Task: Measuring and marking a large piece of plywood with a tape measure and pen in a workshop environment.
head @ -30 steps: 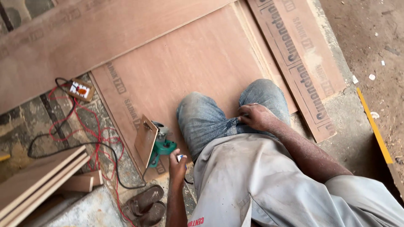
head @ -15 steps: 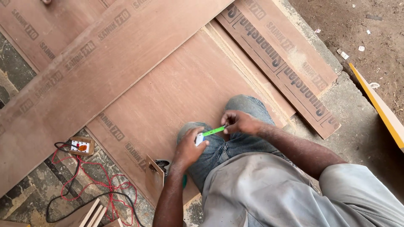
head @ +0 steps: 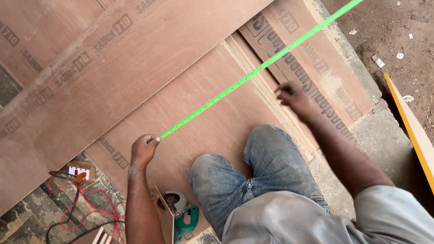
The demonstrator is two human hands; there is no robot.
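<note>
My left hand point(head: 144, 148) is closed around the case of a tape measure, pressed against the brown plywood sheet point(head: 212, 117) I kneel on. Its green tape point(head: 253, 73) runs taut and diagonally up to the right, out of the top edge of the view. My right hand point(head: 291, 95) is blurred, just below the tape and apart from it, over the sheet's right edge, its fingers loosely spread and holding nothing. My knee in worn jeans point(head: 253, 171) rests on the sheet between the two arms.
A green circular saw point(head: 181, 217) lies by my left forearm. A socket box point(head: 80, 171) with red and black cables sits on the floor at left. More plywood sheets point(head: 90, 77) lie overlapped behind. A yellow-edged board point(head: 411, 131) and dirt ground are at right.
The tape was a short stretch between both hands over my knee; now it is drawn far out to the upper right. My left hand moved down-left, my right hand came off the tape.
</note>
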